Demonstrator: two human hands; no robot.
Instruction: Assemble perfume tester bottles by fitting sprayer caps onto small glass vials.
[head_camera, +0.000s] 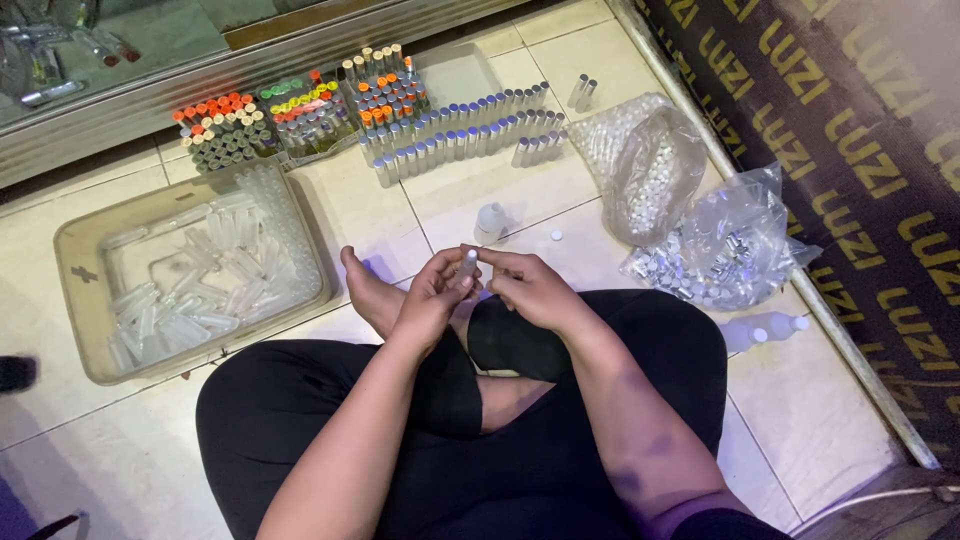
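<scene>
I sit cross-legged on a tiled floor. My left hand (430, 295) and my right hand (525, 285) meet over my lap, both closed on one small clear vial (467, 265) with a silver cap, held upright between the fingertips. My bare foot (368, 290) lies just left of the hands. A small white plastic bottle (490, 222) stands on the floor just beyond the hands, with a tiny white cap (556, 236) lying to its right.
A beige plastic tray (75, 300) of several empty clear vials lies at the left. Rows of capped vials (470, 130) and coloured-cap bundles (290, 110) stand at the back. Two clear bags, white stoppers (650, 170) and silver caps (720, 250), lie at the right beside a dark printed cloth (860, 160).
</scene>
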